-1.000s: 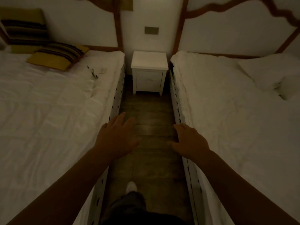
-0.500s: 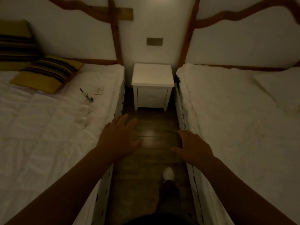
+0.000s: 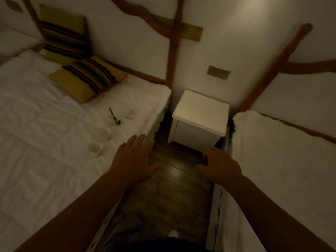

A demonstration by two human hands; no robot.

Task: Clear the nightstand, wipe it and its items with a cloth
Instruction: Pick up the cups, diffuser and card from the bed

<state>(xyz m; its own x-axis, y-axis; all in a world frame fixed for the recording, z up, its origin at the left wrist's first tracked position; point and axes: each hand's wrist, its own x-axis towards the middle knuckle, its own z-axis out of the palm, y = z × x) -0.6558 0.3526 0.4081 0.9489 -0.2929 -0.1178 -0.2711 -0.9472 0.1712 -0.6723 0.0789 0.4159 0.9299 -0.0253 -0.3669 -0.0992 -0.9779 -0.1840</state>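
Note:
A small white nightstand (image 3: 200, 113) stands against the wall between two beds, its top bare. On the left bed (image 3: 45, 142) lie a dark thin item (image 3: 115, 117), a small white switch-like plate (image 3: 132, 114) and two small white cups (image 3: 94, 147). My left hand (image 3: 133, 160) hovers with fingers spread over the left bed's edge. My right hand (image 3: 218, 164) is held out with relaxed fingers, just in front of the nightstand's lower right corner. Both hands hold nothing.
A narrow dark wooden floor aisle (image 3: 172, 188) runs between the beds to the nightstand. The right bed (image 3: 281, 170) has white bedding. Two yellow striped cushions (image 3: 89, 77) sit at the left bed's head. A metal wall plate (image 3: 218, 72) is above the nightstand.
I have walked closer to the nightstand and the view has turned left. Both hands stay stretched forward and open, now nearer the nightstand.

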